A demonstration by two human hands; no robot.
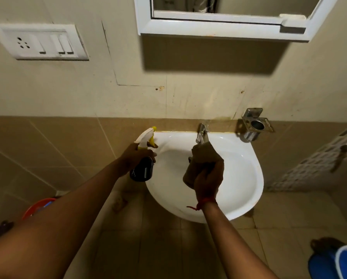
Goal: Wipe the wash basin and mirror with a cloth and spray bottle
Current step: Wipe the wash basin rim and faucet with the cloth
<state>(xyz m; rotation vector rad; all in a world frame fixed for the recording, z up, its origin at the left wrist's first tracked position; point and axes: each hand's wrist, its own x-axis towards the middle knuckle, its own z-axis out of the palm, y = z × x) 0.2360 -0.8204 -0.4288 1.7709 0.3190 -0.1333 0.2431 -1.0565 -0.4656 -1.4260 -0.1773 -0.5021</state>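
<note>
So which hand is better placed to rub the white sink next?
The right hand: it grips the brown cloth directly over the white ceramic basin, below the metal tap. The left hand holds the dark spray bottle at the rim.

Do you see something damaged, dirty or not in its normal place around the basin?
Yes. The wall above the basin has brown streaks and spots, with a dark crack running down beside the switch plate. A yellowish line runs along the basin's back edge. Nothing looks spilled or broken.
</note>
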